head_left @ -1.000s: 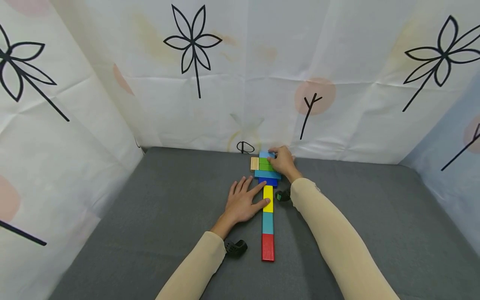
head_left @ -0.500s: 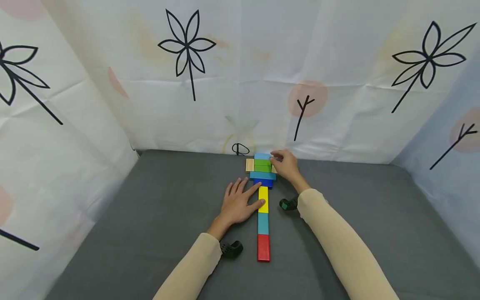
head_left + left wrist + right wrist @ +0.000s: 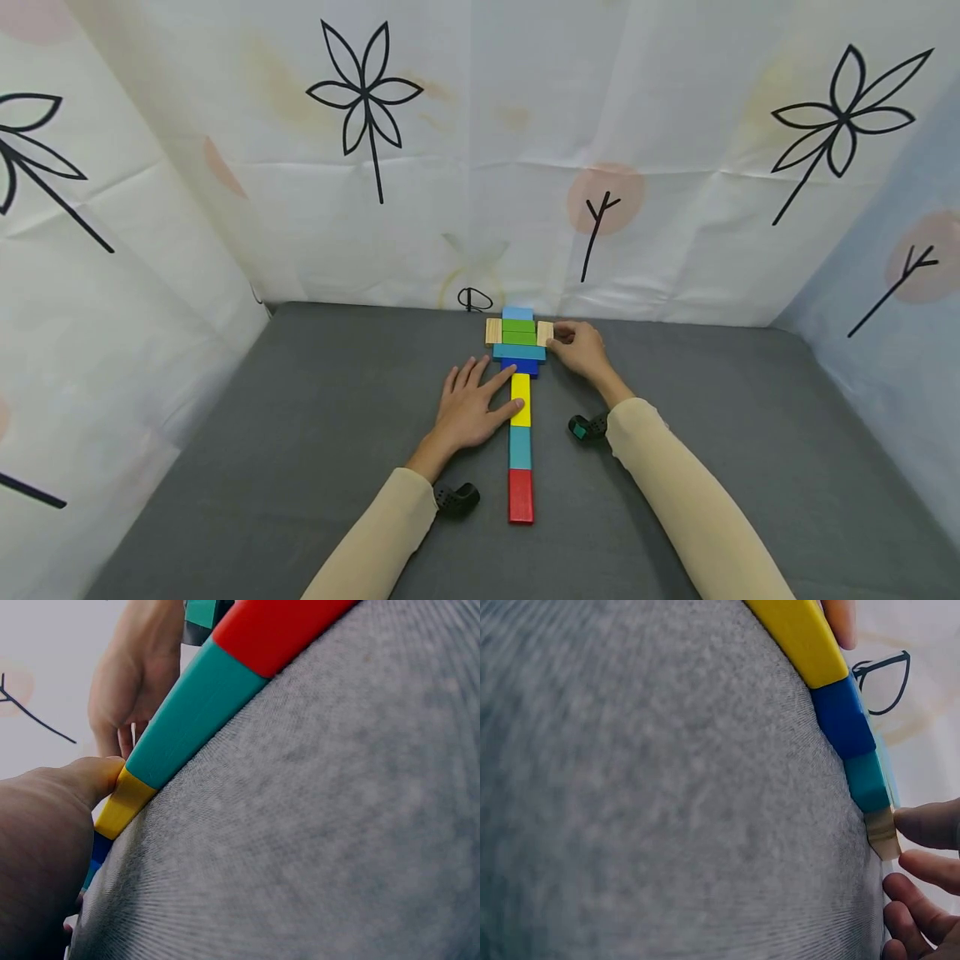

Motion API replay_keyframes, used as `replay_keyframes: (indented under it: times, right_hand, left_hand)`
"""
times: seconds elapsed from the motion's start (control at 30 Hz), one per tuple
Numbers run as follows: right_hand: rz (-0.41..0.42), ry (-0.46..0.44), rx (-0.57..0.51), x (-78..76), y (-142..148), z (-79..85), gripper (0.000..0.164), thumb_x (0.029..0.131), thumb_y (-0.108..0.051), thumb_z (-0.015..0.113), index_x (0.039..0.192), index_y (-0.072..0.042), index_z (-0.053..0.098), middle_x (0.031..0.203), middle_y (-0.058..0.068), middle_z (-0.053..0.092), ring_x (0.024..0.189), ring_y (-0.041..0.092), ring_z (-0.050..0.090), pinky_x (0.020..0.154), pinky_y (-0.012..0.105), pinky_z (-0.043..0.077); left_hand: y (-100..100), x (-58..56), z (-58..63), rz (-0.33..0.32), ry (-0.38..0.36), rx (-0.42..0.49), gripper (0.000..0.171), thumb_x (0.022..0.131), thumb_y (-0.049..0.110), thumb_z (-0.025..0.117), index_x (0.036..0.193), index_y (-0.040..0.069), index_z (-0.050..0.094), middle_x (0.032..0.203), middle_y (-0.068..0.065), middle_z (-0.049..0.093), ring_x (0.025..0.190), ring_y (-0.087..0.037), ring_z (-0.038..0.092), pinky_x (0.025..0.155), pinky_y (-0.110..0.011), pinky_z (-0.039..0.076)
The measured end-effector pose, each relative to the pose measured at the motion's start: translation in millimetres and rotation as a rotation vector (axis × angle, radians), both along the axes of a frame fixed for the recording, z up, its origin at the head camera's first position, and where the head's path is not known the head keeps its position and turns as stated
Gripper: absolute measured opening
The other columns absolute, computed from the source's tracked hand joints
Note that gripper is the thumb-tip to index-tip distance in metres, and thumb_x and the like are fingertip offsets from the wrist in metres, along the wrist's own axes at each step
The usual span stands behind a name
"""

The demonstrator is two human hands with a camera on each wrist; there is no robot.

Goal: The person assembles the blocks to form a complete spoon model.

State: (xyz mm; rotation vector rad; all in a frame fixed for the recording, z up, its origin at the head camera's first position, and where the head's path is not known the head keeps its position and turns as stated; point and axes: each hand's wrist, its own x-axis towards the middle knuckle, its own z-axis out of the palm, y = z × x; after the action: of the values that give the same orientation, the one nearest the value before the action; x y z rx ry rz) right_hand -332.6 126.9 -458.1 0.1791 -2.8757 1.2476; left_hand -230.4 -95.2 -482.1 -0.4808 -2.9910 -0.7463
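My left hand (image 3: 467, 417) lies spread beside a line of flat blocks. Its index fingertip rests on the dark blue block (image 3: 528, 368), and its thumb touches the yellow block (image 3: 521, 392). The right hand (image 3: 582, 350) pinches the right-hand plain wooden block (image 3: 545, 332) between thumb and index finger; in the right wrist view these fingers meet the wooden block's (image 3: 883, 834) edges. Two green blocks (image 3: 518, 332) sit between that one and another wooden block (image 3: 493, 331). Above them is a light blue block (image 3: 517, 313); below them, a wider blue block (image 3: 519, 352).
Down the line follow a teal block (image 3: 520, 447) and a red block (image 3: 521, 497) at the near end. Everything lies on a grey cloth surface (image 3: 337, 400). A white printed backdrop (image 3: 450, 167) stands close behind the far blocks. Each wrist wears a black device.
My right hand has come back from the light blue block to the right-hand wooden block, uncovering the far blocks. The left hand keeps its place on the line. The head view has shifted slightly.
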Motion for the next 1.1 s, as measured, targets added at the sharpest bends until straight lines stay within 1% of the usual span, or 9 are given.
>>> replay_keyframes:
  times: [0.23, 0.47, 0.6, 0.87, 1.1]
  right_hand:
    - [-0.006, -0.015, -0.016, 0.7, 1.2, 4.0, 0.046, 0.099, -0.018, 0.065, 0.14, 0.002, 0.058, 0.135, 0.021, 0.061, 0.124, 0.037, 0.054, 0.104, 0.053, 0.043]
    - [0.007, -0.002, -0.013, 2.3, 1.6, 3.8, 0.045, 0.1, -0.018, 0.065, 0.14, 0.001, 0.059, 0.136, 0.019, 0.061, 0.127, 0.037, 0.053, 0.11, 0.06, 0.028]
    - [0.001, 0.01, -0.018, 1.9, -0.2, 3.0, 0.044, 0.099, -0.018, 0.066, 0.139, 0.0, 0.061, 0.136, 0.019, 0.061, 0.128, 0.037, 0.052, 0.11, 0.062, 0.024]
    - [-0.013, 0.017, -0.002, 0.8, -1.2, -1.2, 0.042, 0.099, -0.02, 0.068, 0.137, -0.002, 0.063, 0.136, 0.017, 0.062, 0.127, 0.037, 0.049, 0.107, 0.061, 0.025]
    - [-0.017, 0.01, -0.017, 2.3, 0.2, -1.3, 0.043, 0.099, -0.021, 0.067, 0.137, -0.001, 0.062, 0.137, 0.018, 0.061, 0.128, 0.038, 0.047, 0.107, 0.061, 0.025]
  left_hand:
    - [3.0, -0.6, 1.2, -0.005, 0.003, -0.002, 0.064, 0.1, 0.062, 0.047, 0.157, 0.033, 0.041, 0.165, -0.013, 0.027, 0.154, -0.036, 0.015, 0.121, -0.058, 0.005]
    - [3.9, -1.4, 1.5, -0.002, 0.003, -0.008, 0.064, 0.1, 0.062, 0.047, 0.157, 0.033, 0.041, 0.165, -0.013, 0.027, 0.153, -0.036, 0.015, 0.121, -0.058, 0.005]
    - [3.4, -2.1, 1.4, -0.002, 0.004, -0.006, 0.064, 0.1, 0.062, 0.046, 0.157, 0.033, 0.041, 0.165, -0.013, 0.027, 0.153, -0.037, 0.016, 0.121, -0.058, 0.005]
    - [3.1, -2.1, 0.2, -0.005, 0.001, -0.003, 0.064, 0.1, 0.062, 0.047, 0.157, 0.033, 0.041, 0.165, -0.013, 0.027, 0.153, -0.037, 0.016, 0.122, -0.058, 0.004]
    - [4.0, -2.0, 0.5, -0.009, -0.003, -0.005, 0.064, 0.1, 0.062, 0.046, 0.157, 0.033, 0.041, 0.165, -0.013, 0.027, 0.153, -0.037, 0.015, 0.122, -0.058, 0.004]
